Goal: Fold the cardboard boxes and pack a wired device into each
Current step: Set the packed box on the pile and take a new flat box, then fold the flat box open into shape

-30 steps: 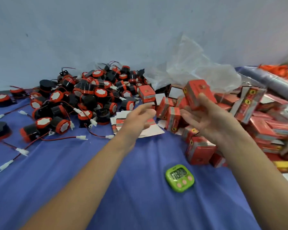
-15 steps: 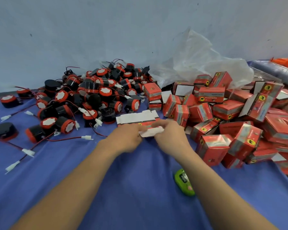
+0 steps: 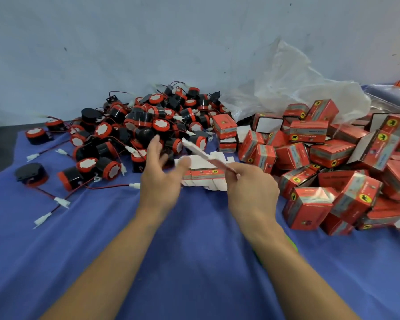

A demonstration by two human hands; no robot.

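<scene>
The right hand pinches one flat white-and-red cardboard box blank by its near end, just above the stack of flat blanks on the blue cloth. The left hand is spread close beside it, holding nothing. The blank shows almost edge-on. Its long axis runs from the right hand up and leftward, and its free end points at the heap of black-and-red wired devices. I'd have the left hand take that free end and press the opposite creases together so the sleeve pops square.

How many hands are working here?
2. The left hand hovers open beside the wired devices; the right hand pinches a flat box above the stack. None appear hidden.
</scene>
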